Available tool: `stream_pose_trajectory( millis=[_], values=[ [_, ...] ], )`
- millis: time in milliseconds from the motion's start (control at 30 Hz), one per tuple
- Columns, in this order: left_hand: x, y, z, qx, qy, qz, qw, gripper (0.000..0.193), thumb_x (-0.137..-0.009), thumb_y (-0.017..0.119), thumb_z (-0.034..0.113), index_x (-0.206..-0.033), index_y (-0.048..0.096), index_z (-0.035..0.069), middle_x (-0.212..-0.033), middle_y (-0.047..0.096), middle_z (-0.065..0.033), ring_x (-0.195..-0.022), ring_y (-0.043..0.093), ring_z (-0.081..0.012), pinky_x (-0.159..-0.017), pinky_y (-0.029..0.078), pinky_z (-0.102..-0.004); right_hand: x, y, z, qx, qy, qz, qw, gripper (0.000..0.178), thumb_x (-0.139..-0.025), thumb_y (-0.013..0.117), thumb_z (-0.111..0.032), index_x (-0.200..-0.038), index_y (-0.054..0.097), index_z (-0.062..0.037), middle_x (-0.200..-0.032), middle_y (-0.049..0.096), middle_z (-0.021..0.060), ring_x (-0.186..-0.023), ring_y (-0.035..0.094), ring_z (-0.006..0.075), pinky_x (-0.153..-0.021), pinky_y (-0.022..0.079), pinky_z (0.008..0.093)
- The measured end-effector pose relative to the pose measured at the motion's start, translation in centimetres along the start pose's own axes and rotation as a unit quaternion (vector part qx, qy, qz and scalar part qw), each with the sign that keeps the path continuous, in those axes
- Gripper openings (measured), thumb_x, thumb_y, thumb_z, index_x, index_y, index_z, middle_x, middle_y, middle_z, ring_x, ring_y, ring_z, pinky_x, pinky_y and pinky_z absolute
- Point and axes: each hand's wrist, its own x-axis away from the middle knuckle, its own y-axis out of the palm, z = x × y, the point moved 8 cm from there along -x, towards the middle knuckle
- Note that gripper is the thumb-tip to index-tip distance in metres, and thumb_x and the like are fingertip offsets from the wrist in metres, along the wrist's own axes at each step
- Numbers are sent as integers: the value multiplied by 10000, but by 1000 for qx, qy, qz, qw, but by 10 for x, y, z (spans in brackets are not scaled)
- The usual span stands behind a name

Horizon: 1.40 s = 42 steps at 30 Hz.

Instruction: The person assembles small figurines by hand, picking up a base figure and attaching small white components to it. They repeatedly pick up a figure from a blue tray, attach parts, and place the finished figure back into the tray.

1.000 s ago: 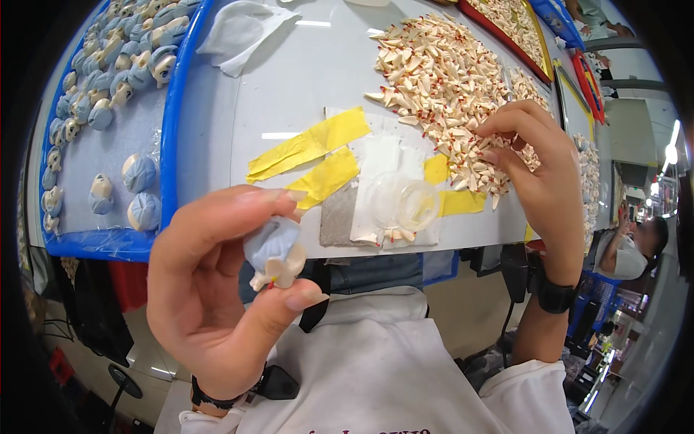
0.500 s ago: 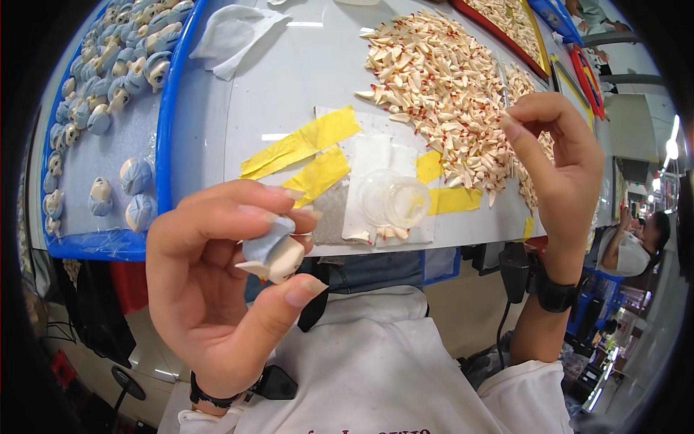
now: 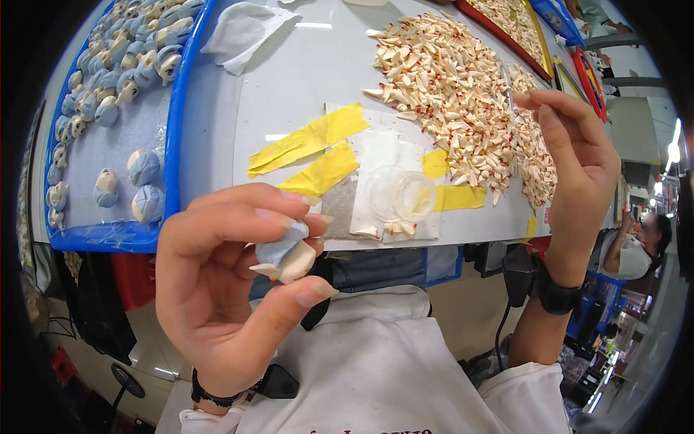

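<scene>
Between the thumb and fingertips of my left hand (image 3: 231,282) is a small doll head (image 3: 285,253) with blue hair and a cream face. A pale pointed piece sticks out from its lower left side, with a speck of red near it. The face is mostly turned away. My right hand (image 3: 578,148) is raised over the right side of a large pile of small cream pointed pieces with red ends (image 3: 441,94). Its thumb and index finger are apart, and I see nothing between them. A thin greyish strip (image 3: 507,79) shows in the pile near the index fingertip.
At the left, a blue-rimmed tray (image 3: 177,108) carries many similar heads. A clear round cup (image 3: 401,195) stands near the table's front edge, among strips of yellow tape (image 3: 311,141). A white cloth (image 3: 246,32) lies behind. A red-edged tray (image 3: 499,36) of pieces is at far right.
My right thumb and index finger, close together before, have parted, and the hand has shifted right. My left hand still holds the doll head. The whole view has slid slightly.
</scene>
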Motion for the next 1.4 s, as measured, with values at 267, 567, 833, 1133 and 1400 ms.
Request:
stream_pose_trajectory(
  millis=[267, 567, 833, 1133, 1400],
  values=[
    [0, -2, 2, -73, 31, -38, 996, 461, -657, 746, 208, -982, 477, 20, -976, 470, -111, -817, 551, -184, -623, 455, -228, 15, -25, -3, 6, 22, 68, 997, 104, -808, 562, -6, -903, 574, 32, -864, 608, 63, -822, 560, 104, -751, 418, 213],
    [-3, 0, 3, -47, 71, -46, 995, 395, -646, 714, 74, -953, 467, 52, -998, 452, -116, -848, 534, -190, -685, 448, -244, 38, 13, -28, -49, -1, -26, 998, 110, -752, 575, 55, -848, 545, 10, -882, 575, 126, -808, 544, 165, -741, 419, 265],
    [-1, 1, -1, -18, 14, -36, 999, 327, -670, 695, 80, -900, 462, 77, -1000, 454, -111, -867, 538, -205, -735, 452, -261, 42, 42, -35, -77, 2, -67, 995, 168, -693, 615, 77, -835, 541, 26, -837, 551, 101, -790, 519, 162, -744, 394, 259],
    [0, 0, -5, 8, 59, -57, 997, 458, -673, 738, 311, -952, 480, 55, -1030, 464, -123, -836, 554, -203, -681, 462, -243, 47, 53, -41, 44, -67, -98, 992, 174, -621, 634, 88, -759, 591, -9, -801, 528, 85, -764, 498, 164, -713, 385, 261],
    [2, 8, -5, 36, 26, -62, 997, 496, -664, 748, 259, -1006, 469, 32, -992, 468, -122, -779, 580, -201, -598, 473, -231, 45, 55, -61, 178, -154, -96, 967, 199, -554, 652, 88, -716, 602, -18, -735, 506, 66, -706, 463, 171, -648, 357, 258]
  ],
)
